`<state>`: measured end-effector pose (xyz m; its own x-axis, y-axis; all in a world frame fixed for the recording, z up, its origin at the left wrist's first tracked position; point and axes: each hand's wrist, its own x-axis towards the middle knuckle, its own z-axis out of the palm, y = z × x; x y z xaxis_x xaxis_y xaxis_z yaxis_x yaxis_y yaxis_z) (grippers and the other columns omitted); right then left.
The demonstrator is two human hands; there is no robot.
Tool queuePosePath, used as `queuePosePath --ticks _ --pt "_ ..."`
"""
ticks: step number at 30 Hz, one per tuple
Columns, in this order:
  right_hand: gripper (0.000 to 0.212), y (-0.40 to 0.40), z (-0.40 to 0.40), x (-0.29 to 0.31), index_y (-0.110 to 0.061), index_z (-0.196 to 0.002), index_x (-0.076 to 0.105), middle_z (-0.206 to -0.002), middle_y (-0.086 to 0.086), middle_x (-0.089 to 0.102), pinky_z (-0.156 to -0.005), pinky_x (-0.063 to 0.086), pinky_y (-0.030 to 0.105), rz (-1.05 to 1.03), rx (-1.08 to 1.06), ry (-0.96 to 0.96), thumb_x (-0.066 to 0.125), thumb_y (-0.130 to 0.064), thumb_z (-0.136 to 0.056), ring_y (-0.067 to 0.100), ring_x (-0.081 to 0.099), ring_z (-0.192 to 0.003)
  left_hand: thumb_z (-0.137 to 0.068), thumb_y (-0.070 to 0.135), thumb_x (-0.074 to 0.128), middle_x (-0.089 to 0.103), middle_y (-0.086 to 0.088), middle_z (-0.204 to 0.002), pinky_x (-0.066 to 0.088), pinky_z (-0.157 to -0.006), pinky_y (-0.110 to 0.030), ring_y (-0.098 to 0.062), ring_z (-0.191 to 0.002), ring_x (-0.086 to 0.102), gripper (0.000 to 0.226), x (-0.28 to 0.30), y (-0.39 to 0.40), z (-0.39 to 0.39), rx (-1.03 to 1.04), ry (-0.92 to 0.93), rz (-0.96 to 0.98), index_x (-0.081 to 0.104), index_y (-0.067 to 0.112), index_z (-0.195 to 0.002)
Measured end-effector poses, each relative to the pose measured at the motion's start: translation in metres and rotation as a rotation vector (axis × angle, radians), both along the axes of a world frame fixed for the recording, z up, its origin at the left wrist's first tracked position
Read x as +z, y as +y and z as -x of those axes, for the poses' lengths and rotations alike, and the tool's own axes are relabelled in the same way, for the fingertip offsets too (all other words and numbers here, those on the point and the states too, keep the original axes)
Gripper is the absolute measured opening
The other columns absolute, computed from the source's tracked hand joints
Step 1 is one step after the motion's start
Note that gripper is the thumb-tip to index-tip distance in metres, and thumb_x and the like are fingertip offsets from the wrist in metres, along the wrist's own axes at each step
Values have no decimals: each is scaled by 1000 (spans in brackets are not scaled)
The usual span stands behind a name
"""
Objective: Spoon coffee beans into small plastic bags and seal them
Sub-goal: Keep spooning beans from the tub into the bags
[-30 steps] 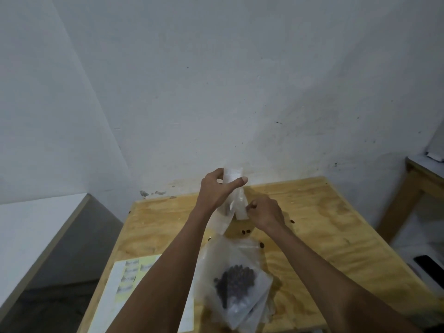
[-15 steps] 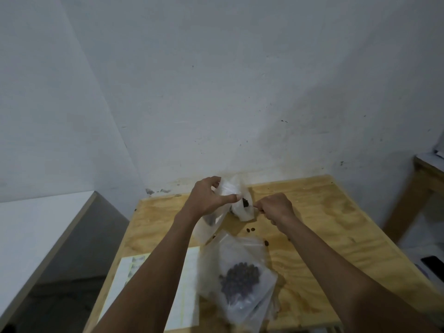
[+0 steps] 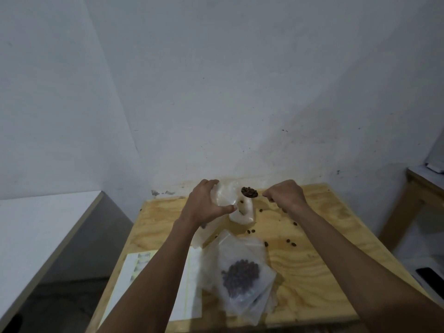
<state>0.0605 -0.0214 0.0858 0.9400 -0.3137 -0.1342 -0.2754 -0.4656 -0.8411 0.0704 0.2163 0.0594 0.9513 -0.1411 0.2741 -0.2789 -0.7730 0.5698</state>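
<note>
While hands (image 3: 242, 200) grip, spoon (image 3: 249, 192) (heaped), bag (image 3: 224, 195)

A bare, makeshift packing corner in a plain room. Scuffed, unpainted white walls (image 3: 240, 80) meet behind a raw plywood table (image 3: 312, 272). On it lie clear bags of coffee beans (image 3: 241, 277), loose beans (image 3: 290, 242) and a printed sheet (image 3: 134, 280). Another wooden table (image 3: 418, 188) stands at right.

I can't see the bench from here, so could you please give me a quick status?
Left hand grips open bag. Right hand holds spoon, loaded with beans, at bag mouth. Stray beans on table; path clear.
</note>
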Motion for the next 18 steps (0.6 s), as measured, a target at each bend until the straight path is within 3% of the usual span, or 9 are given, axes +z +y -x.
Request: queuePosePath --ticks 4,7,13,15,16,18 --pt "47 1 9 22 -17 -48 36 -45 -1 35 -45 24 23 -11 7 -37 69 -3 -77 15 26 -37 -58 74 74 55 0 -134 49 -97 -37 -19 -122 55 110 8 -2 10 -2 -35 13 49 14 -146" --pt "48 6 14 36 -17 -46 36 -39 -5 33 -43 23 22 -25 34 -50 70 -4 -77 14 25 -36 -63 63 83 54 2 -134 47 -96 -33 -18 -123 54 103 12 -6 13 -7 -44 5 48 15 -147" --pt "38 25 21 53 -14 -49 38 -49 1 36 -46 26 25 52 136 -70 68 -5 -71 16 27 -39 -67 56 87 54 1 -134 44 -91 -30 -20 -121 54 98 16 -12 16 -18 -49 -10 47 15 -146" --pt "25 33 24 52 -9 -53 50 -54 6 48 -45 35 29 166 190 -79 67 -8 -71 21 40 -41 -67 55 87 55 0 -134 45 -91 -31 -21 -120 55 95 17 -13 16 -19 -56 -12 49 15 -144" --pt "18 36 26 50 -4 -59 63 -59 7 62 -46 48 32 244 218 -100 67 -11 -75 25 55 -46 -67 54 87 56 -2 -134 46 -91 -32 -21 -119 56 93 17 -13 16 -21 -62 -12 51 14 -143" --pt "17 40 29 47 -8 -81 81 -77 3 77 -61 64 40 414 246 -186 65 -13 -84 26 72 -65 -68 55 86 56 -3 -135 47 -91 -34 -22 -119 56 93 19 -12 16 -27 -68 -16 51 13 -143"
